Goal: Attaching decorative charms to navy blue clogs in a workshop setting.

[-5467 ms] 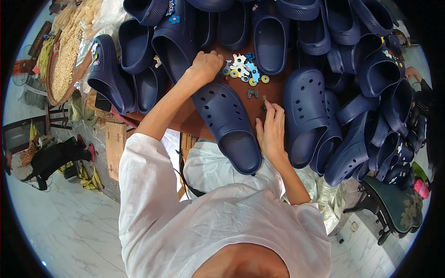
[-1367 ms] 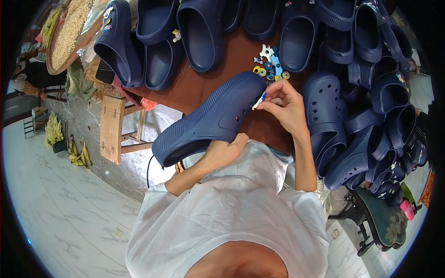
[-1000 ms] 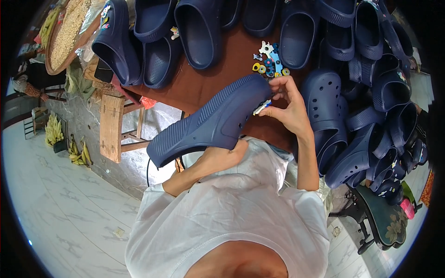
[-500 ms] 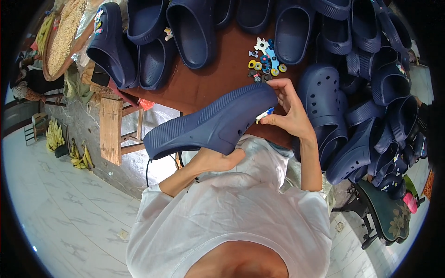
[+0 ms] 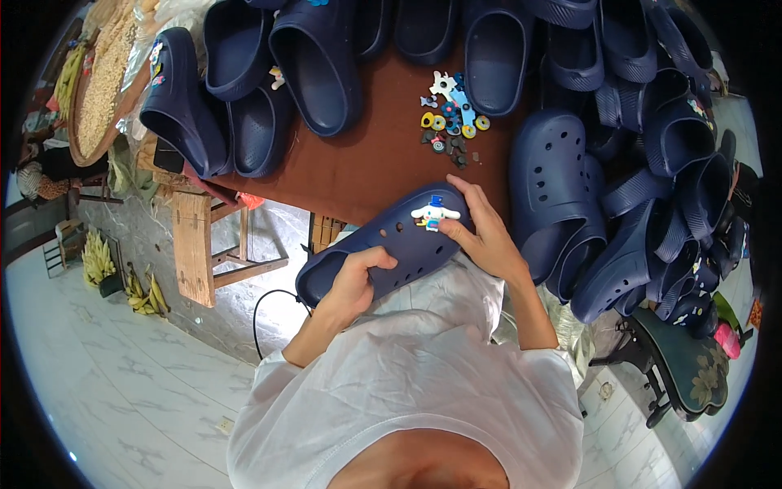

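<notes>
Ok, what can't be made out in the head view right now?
All in the head view:
- Back of the white charm: hidden by the held clog beneath, so its fastening can't be seen.
- Inside of the held clog: partly covered by the left hand.
- Upper clogs: cut off by the top edge.
- Small dark pieces: too small to identify.

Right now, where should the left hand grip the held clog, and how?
Probably its near edge by the foot opening, left hand from the lower left, thumb on top: the clog has its holed upper facing up, and the right hand and white charm occupy the toe.
</notes>
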### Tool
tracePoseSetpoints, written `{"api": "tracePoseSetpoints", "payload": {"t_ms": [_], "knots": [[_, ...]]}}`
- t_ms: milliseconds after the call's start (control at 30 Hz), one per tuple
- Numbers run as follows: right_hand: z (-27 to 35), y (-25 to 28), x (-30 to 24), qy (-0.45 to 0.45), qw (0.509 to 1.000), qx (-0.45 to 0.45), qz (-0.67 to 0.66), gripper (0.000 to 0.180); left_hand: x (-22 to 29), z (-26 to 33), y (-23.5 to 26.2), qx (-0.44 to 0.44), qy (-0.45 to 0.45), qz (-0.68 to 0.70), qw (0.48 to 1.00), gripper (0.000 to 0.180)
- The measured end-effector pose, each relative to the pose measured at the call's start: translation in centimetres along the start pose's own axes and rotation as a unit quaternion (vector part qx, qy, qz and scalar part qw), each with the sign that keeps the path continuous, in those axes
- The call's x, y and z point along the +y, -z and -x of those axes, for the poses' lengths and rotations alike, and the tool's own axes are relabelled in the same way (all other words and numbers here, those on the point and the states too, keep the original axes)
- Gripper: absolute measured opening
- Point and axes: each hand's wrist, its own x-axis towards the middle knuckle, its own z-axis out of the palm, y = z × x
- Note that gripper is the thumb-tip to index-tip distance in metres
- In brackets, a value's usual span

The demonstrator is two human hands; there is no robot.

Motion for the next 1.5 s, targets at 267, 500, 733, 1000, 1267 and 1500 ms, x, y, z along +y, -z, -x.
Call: {"api": "tracePoseSetpoints", "payload": {"t_ms": [267,500,733,1000,1267,1500], "knots": [[-1.7,0.4,1.6,0.013,0.970,0.214,0.114,0.022,0.7,-1.4,0.1,0.032,-0.043,0.083,0.995,0.056],[-4.1,-1.0,2.8,0.038,0.955,0.212,0.204,0.024,1.5,-1.5,-1.6,0.014,-0.067,0.093,0.993,0.057],[-5.2,-1.5,4.0,0.018,0.950,0.217,0.223,0.020,0.8,-2.7,-1.3,-0.022,-0.064,0.143,0.987,0.058],[-4.5,-1.5,4.2,0.044,0.942,0.246,0.226,0.009,1.0,-2.7,-2.0,-0.037,-0.052,0.163,0.985,0.057],[-1.5,-2.8,2.2,-0.013,0.957,0.197,-0.213,0.011,0.2,-3.4,-2.0,-0.028,-0.073,0.145,0.986,0.052],[-1.2,-4.0,2.6,-0.011,0.964,0.207,-0.169,0.013,0.2,-3.7,-2.1,-0.053,-0.070,0.150,0.985,0.053]]}}
